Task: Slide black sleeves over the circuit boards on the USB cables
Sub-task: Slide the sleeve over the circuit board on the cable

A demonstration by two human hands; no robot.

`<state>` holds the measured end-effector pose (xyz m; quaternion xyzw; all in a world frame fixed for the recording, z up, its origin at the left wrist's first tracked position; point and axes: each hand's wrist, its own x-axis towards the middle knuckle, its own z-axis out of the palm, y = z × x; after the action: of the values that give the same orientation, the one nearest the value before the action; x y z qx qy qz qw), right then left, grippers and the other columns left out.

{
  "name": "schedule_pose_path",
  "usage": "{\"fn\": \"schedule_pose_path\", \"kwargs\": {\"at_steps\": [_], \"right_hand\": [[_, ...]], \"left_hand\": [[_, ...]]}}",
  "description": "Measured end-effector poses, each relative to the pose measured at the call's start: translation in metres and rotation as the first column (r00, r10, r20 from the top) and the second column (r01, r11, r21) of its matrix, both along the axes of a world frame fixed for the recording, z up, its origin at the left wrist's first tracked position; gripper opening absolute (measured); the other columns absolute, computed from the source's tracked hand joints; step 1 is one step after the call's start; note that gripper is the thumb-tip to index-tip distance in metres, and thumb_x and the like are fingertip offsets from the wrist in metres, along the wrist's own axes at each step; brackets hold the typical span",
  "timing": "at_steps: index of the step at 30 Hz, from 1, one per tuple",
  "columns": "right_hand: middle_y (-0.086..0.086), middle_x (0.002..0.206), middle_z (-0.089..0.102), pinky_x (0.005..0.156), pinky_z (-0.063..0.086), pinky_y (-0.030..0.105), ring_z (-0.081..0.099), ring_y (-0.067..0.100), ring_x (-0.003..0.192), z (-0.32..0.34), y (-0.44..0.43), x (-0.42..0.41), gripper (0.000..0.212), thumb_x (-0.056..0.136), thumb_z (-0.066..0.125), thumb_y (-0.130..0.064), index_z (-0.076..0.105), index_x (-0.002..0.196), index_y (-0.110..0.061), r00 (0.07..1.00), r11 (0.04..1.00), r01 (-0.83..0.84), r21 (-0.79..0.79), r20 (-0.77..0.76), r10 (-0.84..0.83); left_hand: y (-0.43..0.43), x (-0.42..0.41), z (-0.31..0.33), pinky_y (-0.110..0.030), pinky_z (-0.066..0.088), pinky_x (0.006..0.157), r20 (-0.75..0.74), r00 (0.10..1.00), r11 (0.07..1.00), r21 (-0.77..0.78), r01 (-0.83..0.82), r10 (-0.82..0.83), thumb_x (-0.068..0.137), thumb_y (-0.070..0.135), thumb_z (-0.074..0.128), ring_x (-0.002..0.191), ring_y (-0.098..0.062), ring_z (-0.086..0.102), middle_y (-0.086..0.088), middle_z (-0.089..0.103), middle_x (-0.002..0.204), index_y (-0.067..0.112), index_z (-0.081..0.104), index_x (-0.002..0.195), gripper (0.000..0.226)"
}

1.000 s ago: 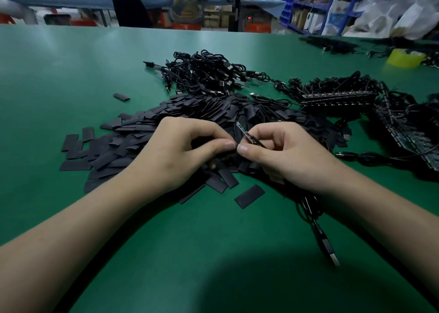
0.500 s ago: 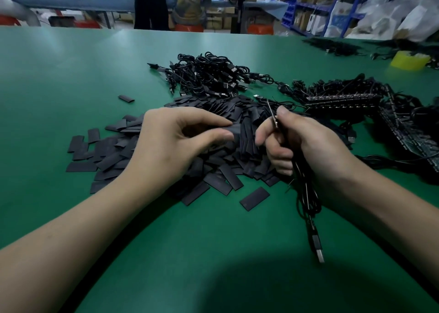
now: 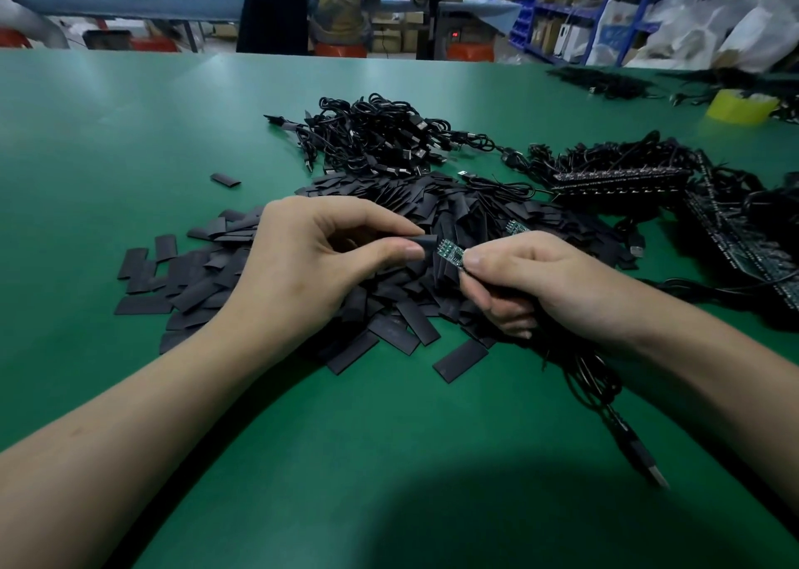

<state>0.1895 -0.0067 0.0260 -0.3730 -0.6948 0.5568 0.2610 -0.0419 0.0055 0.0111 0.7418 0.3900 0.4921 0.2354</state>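
Sleeve [image 3: 426,243] pinched in left hand [image 3: 320,266], mouth at left tip of board [image 3: 450,254], itself pinched in right hand [image 3: 544,285], above pile [image 3: 207,274]. Squeeze mouth open, square to board, push right; likely barely started.

Our left hand [image 3: 320,266] pinches a flat black sleeve [image 3: 426,243]; our right hand [image 3: 549,283] apparently pinches a small green circuit board [image 3: 450,255].
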Motion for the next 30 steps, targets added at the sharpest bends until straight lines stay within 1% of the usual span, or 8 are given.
{"fn": "schedule_pose_path", "kwargs": {"at_steps": [3, 5, 7, 10, 15, 19, 25, 30], "right_hand": [[0.006, 0.056, 0.030, 0.050, 0.023, 0.031, 0.024, 0.019, 0.052, 0.000, 0.000, 0.001, 0.049, 0.107, 0.047, -0.033, 0.055, 0.060, -0.023, 0.998, 0.998, -0.026, 0.057, 0.064, 0.022], [0.002, 0.056, 0.033, 0.050, 0.025, 0.027, 0.027, 0.018, 0.052, 0.000, 0.000, 0.003, 0.046, 0.104, 0.046, -0.036, 0.053, 0.059, -0.025, 0.992, 0.996, -0.042, 0.083, 0.118, 0.032], [-0.004, 0.055, 0.036, 0.050, 0.029, 0.023, 0.030, 0.014, 0.051, 0.001, 0.001, 0.005, 0.044, 0.101, 0.045, -0.038, 0.052, 0.060, -0.025, 0.986, 0.994, -0.063, 0.091, 0.160, 0.047], [-0.005, 0.055, 0.035, 0.049, 0.031, 0.018, 0.030, 0.012, 0.050, 0.001, 0.003, 0.009, 0.042, 0.101, 0.046, -0.038, 0.052, 0.063, -0.021, 0.984, 0.996, -0.073, 0.056, 0.169, 0.062], [0.002, 0.056, 0.028, 0.047, 0.028, 0.019, 0.023, 0.015, 0.049, 0.001, 0.004, 0.012, 0.039, 0.100, 0.048, -0.036, 0.052, 0.066, -0.016, 0.988, 0.995, -0.086, -0.046, 0.127, 0.091], [0.001, 0.054, 0.027, 0.046, 0.025, 0.020, 0.022, 0.016, 0.049, 0.002, 0.003, 0.011, 0.039, 0.099, 0.049, -0.036, 0.052, 0.065, -0.017, 0.991, 0.995, -0.077, -0.066, 0.106, 0.083], [-0.005, 0.054, 0.035, 0.047, 0.022, 0.021, 0.024, 0.013, 0.049, 0.002, -0.003, 0.004, 0.040, 0.101, 0.046, -0.038, 0.057, 0.066, -0.021, 0.981, 0.996, -0.078, 0.046, 0.184, 0.068], [0.001, 0.055, 0.033, 0.045, 0.020, 0.025, 0.024, 0.015, 0.049, 0.001, -0.002, 0.005, 0.042, 0.106, 0.046, -0.035, 0.065, 0.074, -0.017, 0.985, 0.996, -0.078, 0.046, 0.155, 0.070]], "left_hand": [[0.000, -0.001, 0.000, -0.037, 0.056, 0.064, -0.046, 0.999, 1.000, 0.022, 0.014, -0.013, 0.076, 0.040, 0.080, 0.068, -0.022, 0.069, 0.009, 0.077, 0.077, 0.036, 0.080, 0.091, 0.016], [0.000, -0.003, 0.002, -0.035, 0.056, 0.068, -0.103, 0.994, 0.998, 0.048, 0.045, -0.040, 0.077, 0.036, 0.082, 0.071, -0.016, 0.069, 0.009, 0.077, 0.081, 0.030, 0.080, 0.094, 0.018], [0.001, -0.005, 0.004, -0.037, 0.056, 0.072, -0.181, 0.981, 0.993, 0.082, 0.084, -0.068, 0.078, 0.032, 0.082, 0.076, -0.013, 0.070, 0.007, 0.077, 0.086, 0.024, 0.081, 0.097, 0.021], [0.001, -0.007, 0.007, -0.039, 0.055, 0.071, -0.258, 0.962, 0.983, 0.135, 0.124, -0.087, 0.078, 0.030, 0.084, 0.075, -0.014, 0.069, 0.004, 0.077, 0.087, 0.020, 0.081, 0.098, 0.023], [-0.001, -0.007, 0.009, -0.036, 0.058, 0.074, -0.378, 0.923, 0.947, 0.268, 0.179, -0.068, 0.078, 0.028, 0.086, 0.081, -0.009, 0.073, 0.004, 0.077, 0.091, 0.013, 0.083, 0.097, 0.024], [-0.003, -0.005, 0.010, -0.033, 0.058, 0.073, -0.393, 0.919, 0.932, 0.318, 0.174, -0.038, 0.081, 0.030, 0.086, 0.080, -0.010, 0.073, 0.003, 0.078, 0.091, 0.013, 0.083, 0.099, 0.025], [-0.005, 0.001, 0.006, -0.035, 0.056, 0.073, -0.390, 0.917, 0.948, 0.253, 0.191, -0.081, 0.083, 0.031, 0.084, 0.082, -0.011, 0.072, 0.004, 0.077, 0.092, 0.015, 0.082, 0.103, 0.025], [-0.005, 0.001, 0.006, -0.032, 0.056, 0.071, -0.386, 0.917, 0.935, 0.280, 0.217, -0.097, 0.086, 0.027, 0.083, 0.080, -0.011, 0.071, 0.003, 0.076, 0.091, 0.014, 0.082, 0.104, 0.022]]}}
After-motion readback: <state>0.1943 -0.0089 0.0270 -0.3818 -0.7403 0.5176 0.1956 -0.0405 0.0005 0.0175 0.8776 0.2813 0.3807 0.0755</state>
